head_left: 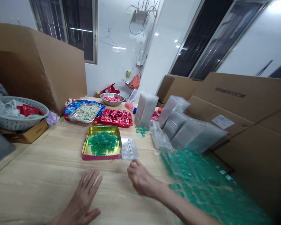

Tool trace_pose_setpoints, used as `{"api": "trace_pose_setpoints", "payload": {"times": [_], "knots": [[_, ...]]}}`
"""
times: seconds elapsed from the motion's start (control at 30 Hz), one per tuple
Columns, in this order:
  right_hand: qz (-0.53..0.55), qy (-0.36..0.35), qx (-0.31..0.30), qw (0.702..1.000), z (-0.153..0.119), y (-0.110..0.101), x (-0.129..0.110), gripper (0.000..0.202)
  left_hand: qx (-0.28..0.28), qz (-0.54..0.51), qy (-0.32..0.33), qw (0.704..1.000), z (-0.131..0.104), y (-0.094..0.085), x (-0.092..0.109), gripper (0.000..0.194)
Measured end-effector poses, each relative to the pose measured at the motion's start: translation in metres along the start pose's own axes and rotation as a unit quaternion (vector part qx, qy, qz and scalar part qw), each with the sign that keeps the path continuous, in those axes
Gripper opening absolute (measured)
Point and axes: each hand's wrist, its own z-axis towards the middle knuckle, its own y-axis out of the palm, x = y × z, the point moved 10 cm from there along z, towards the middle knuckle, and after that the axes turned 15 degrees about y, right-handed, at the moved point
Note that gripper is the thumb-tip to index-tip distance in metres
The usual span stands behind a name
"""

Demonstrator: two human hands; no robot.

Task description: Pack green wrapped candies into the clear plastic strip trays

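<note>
My left hand [83, 197] lies over the bare wood of the table [49, 175], fingers stretched out and nothing in it. Curled fingers close my right hand [140, 176] just in front of a clear plastic tray [130, 149] with moulded pockets; whether the fingers hold anything is hidden. Against that tray's left side stands a square tin [84, 150], gold inside with a pink rim, heaped with small green translucent pieces [103, 142]. Beside my right forearm, filled clear sheets of green pieces [201, 190] are spread and stacked.
Stacks of clear plastic trays [146, 109] stand at the back and right, with loose green bits [141, 131] nearby. Behind the tin are a red tray of red packets [117, 117], a tray of pale pieces [85, 112] and a steel bowl [112, 95]. Cardboard boxes [243, 103] border the right.
</note>
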Motion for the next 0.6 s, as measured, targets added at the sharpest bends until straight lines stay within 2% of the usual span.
{"api": "trace_pose_setpoints", "payload": {"times": [0.07, 0.13, 0.2, 0.27, 0.33, 0.37, 0.5, 0.6], "knots": [[0.045, -0.025, -0.015, 0.999, -0.014, 0.009, -0.027, 0.008, 0.014, -0.028, 0.004, 1.000, 0.024, 0.005, 0.015, 0.079], [0.084, -0.015, -0.024, 0.996, -0.015, 0.015, -0.030, 0.007, 0.015, -0.060, 0.001, 0.998, 0.044, 0.019, 0.028, 0.080], [0.097, 0.044, -0.012, 0.994, -0.001, 0.015, -0.001, 0.008, -0.013, -0.103, -0.012, 0.995, 0.060, 0.041, 0.038, 0.081], [0.086, 0.111, 0.018, 0.990, 0.021, 0.009, 0.042, 0.012, -0.069, -0.150, -0.035, 0.986, 0.071, 0.066, 0.046, 0.083], [0.067, 0.130, 0.026, 0.989, 0.045, 0.006, 0.077, 0.013, -0.125, -0.189, -0.057, 0.972, 0.080, 0.086, 0.053, 0.087], [0.055, 0.124, 0.010, 0.991, 0.056, 0.009, 0.088, 0.012, -0.144, -0.203, -0.064, 0.966, 0.083, 0.092, 0.055, 0.088], [0.013, 0.096, -0.074, 0.992, 0.084, 0.032, 0.106, 0.013, -0.175, -0.222, -0.064, 0.957, 0.088, 0.102, 0.059, 0.085], [0.008, 0.091, -0.086, 0.992, 0.090, 0.040, 0.108, 0.013, -0.179, -0.210, -0.047, 0.960, 0.078, 0.107, 0.056, 0.084]]}}
